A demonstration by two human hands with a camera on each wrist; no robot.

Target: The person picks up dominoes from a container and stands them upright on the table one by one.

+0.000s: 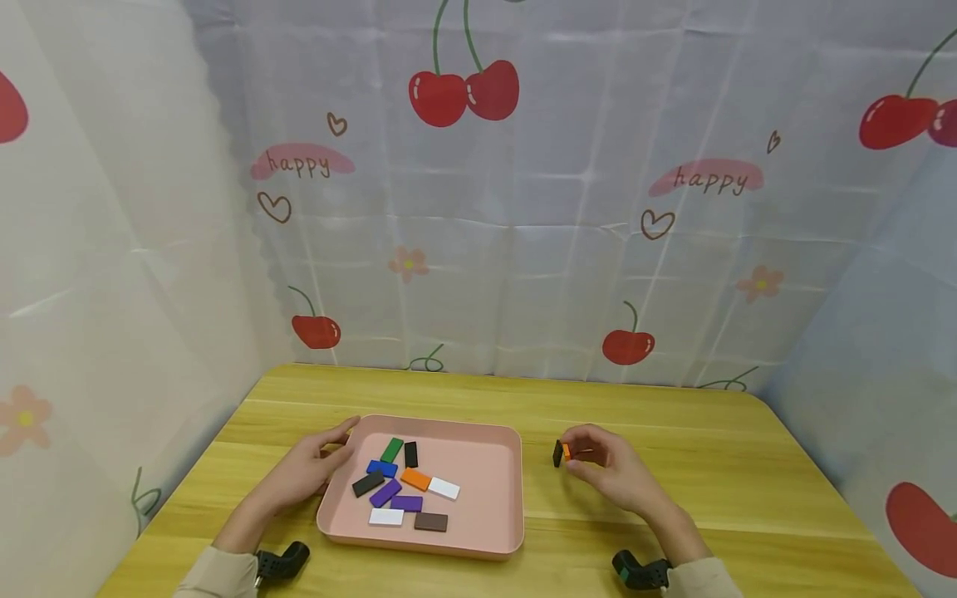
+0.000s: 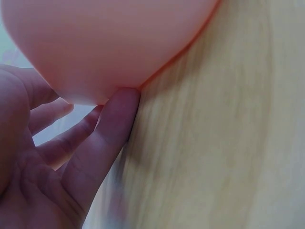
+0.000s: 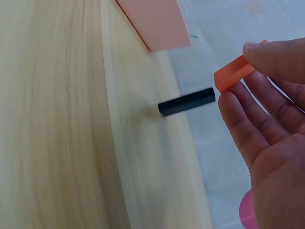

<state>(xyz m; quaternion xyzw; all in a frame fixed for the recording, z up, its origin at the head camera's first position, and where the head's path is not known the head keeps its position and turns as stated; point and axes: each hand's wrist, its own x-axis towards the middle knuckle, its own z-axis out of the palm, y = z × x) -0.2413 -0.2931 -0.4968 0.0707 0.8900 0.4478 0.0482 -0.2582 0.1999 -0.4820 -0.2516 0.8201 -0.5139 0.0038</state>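
Between thumb and fingers, my right hand pinches an orange domino-like block; the right wrist view shows this orange block held at its ends. Just left of it a black block stands upright on the table. In the right wrist view a small gap separates the black block from the orange one. At the pink tray's left side, my left hand touches the outer wall with extended fingers. The left wrist view has the thumb against the tray's lower edge.
Several flat blocks lie scattered in the tray, among them a green one, a blue one, a purple one and a brown one. Printed curtains surround the wooden table at the back and sides.
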